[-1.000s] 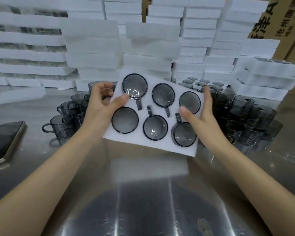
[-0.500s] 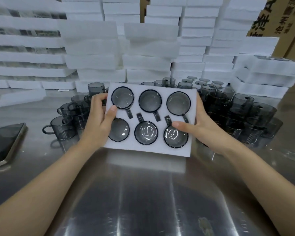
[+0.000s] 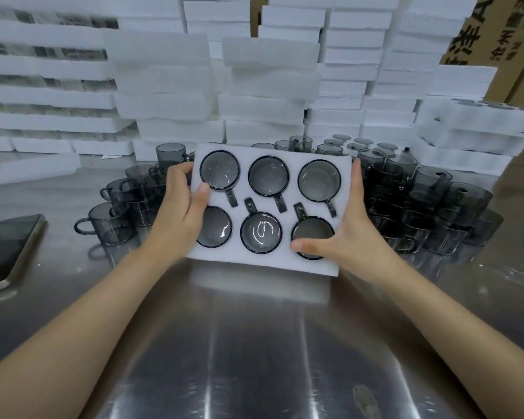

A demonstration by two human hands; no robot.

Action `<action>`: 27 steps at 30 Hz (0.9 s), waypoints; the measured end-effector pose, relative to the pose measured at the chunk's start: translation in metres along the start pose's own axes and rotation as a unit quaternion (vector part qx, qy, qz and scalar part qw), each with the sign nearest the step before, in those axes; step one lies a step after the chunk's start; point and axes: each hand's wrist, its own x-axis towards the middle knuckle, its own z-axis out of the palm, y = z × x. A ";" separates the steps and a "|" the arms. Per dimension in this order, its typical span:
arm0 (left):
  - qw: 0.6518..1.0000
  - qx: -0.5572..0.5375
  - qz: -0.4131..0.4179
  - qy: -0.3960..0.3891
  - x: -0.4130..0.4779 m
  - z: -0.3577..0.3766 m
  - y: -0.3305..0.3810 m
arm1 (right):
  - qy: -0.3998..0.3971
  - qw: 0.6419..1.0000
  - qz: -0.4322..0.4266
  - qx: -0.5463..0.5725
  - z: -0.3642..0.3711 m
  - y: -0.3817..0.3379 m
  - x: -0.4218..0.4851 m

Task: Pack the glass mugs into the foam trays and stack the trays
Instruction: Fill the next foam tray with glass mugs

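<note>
The brushed steel table (image 3: pixel 254 358) fills most of my view. Behind it rises a wall of white foam tray stacks (image 3: pixel 164 86), with brown cardboard boxes (image 3: pixel 496 40) at the far right corner. On the right, a shorter stack of trays (image 3: pixel 472 116) shows dark mug rims in its top layer.

At the centre is the foam tray (image 3: pixel 266 260) I am working with, held over the table in front of the stacks and facing me. All six of its round pockets are filled, each with one smoked glass mug. The back row's handles point toward me and the front row's point away. The front left mug (image 3: pixel 217 226) is partly covered by my hand.

Loose glass mugs stand on the table in two clusters, one to the left (image 3: pixel 109 225) of the tray and a larger one to the right (image 3: pixel 436 207).

My left hand (image 3: pixel 176 207) grips the tray's left edge, fingers curled round it and thumb on top by the back left mug (image 3: pixel 220 170). My right hand (image 3: pixel 351 225) clasps the right edge, fingers running up the side and thumb laid across the front right mug (image 3: pixel 312 229).

A dark phone (image 3: pixel 6 252) lies flat at the table's left edge.
</note>
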 end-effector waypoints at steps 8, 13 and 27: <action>0.999 0.046 0.006 0.000 0.002 0.000 -0.001 | -0.031 1.000 -0.002 0.005 -0.004 0.000 0.001; 0.999 0.043 -0.002 0.003 0.003 0.000 -0.001 | -0.107 0.988 0.024 0.104 -0.023 0.002 0.000; 0.998 0.064 -0.024 -0.004 0.005 0.002 -0.003 | -0.054 0.997 0.012 0.060 -0.011 0.004 -0.002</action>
